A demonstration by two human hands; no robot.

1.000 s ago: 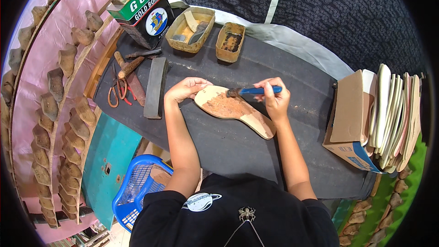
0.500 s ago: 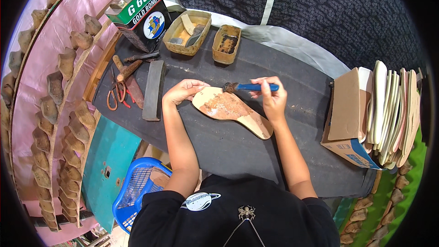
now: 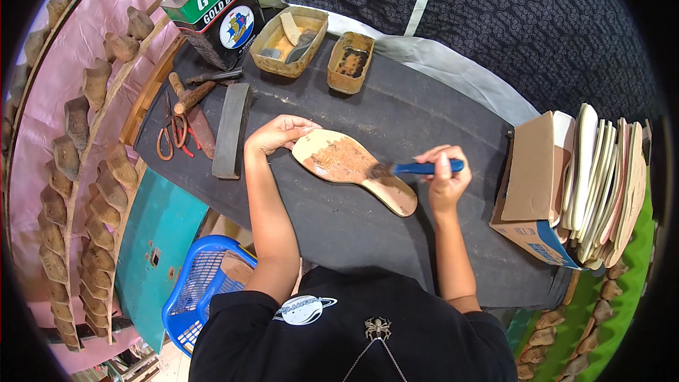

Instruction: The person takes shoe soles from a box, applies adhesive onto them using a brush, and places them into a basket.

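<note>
A tan shoe insole [image 3: 339, 159] lies on the dark worktable, its wide end to the left and its narrow end toward the lower right. Brown, patchy smears cover much of its upper face. My left hand [image 3: 281, 133] pinches the rim at the wide end between thumb and fingers. In my right hand [image 3: 448, 178] is a blue-handled brush [image 3: 417, 168], gripped by the handle. Its dark bristles, slightly blurred, meet the insole around the narrowing middle.
Beyond the insole stand a small tub [image 3: 350, 64], a larger tub [image 3: 290, 42] and a metal can [image 3: 216, 18]. A grey block [image 3: 232, 131], scissors [image 3: 173, 131] and a hammer [image 3: 191, 99] lie left. Upright insoles fill a cardboard box [image 3: 527, 170] at right. A blue basket [image 3: 201, 283] sits below.
My right hand has drawn the brush rightward and down, from the wide end's far edge to the insole's middle. The brown smear covers more of the narrow part. My left hand keeps its pinch.
</note>
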